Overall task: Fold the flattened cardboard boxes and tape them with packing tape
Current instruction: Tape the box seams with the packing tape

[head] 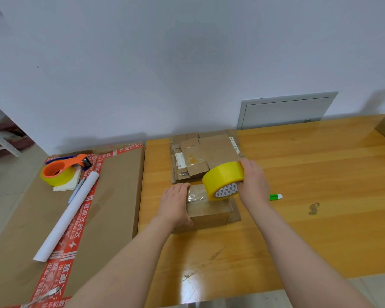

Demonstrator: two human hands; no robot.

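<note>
- Box point(206, 210) on the tabletop point(309, 174); my left hand point(177, 205) grips its left end, fingers curled over.
- My right hand point(252, 183) clasps the tape roll point(223, 180) above the box's right end; the tape should run leftward.

Both bare forearms come in from the near side and angle toward the small box point(209, 213). The left hand point(176, 205) sits palm-down on the box's left end, fingers point(182, 187) draped over its far top edge and thumb hooked round the near corner. The right hand point(253, 183) is up over the box's right side, gripping the yellow tape roll point(222, 176) from the right. Its thumb is on top and the other fingers are mostly hidden.
</note>
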